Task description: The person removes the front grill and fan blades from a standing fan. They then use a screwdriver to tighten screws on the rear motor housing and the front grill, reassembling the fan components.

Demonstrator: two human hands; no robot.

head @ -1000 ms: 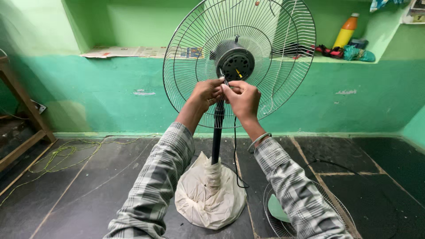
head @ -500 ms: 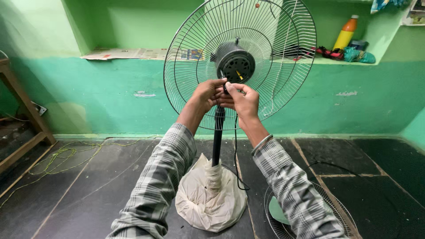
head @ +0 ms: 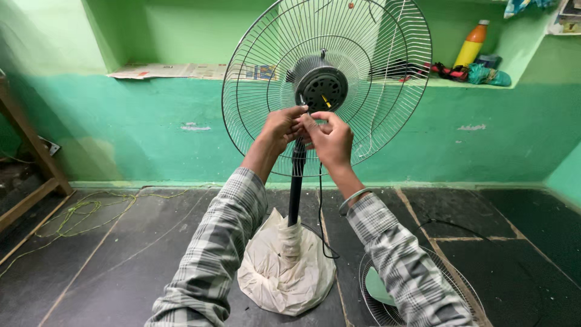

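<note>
A pedestal fan stands in front of me with its wire rear guard (head: pixel 254 66) fitted and no blades in sight. Its black motor housing (head: pixel 324 88) sits at the centre, on a black pole (head: pixel 295 194). My left hand (head: pixel 279 128) and my right hand (head: pixel 330 138) meet just below the motor. Their fingers pinch something small there, with a yellow wire beside it; what they hold is too small to tell. The fan's base is wrapped in a cream plastic bag (head: pixel 284 272). A black cord (head: pixel 321 212) hangs down from the motor.
A second wire guard (head: pixel 466 297) lies on the dark tiled floor at my lower right. A green wall ledge holds newspaper (head: pixel 175 71), an orange-yellow bottle (head: pixel 471 45) and cloths. A wooden frame (head: pixel 24 163) stands at the left, with yellow-green cord (head: pixel 78 209) on the floor.
Both hands have stayed under the motor, with small shifts of the fingers. The view has moved slightly.
</note>
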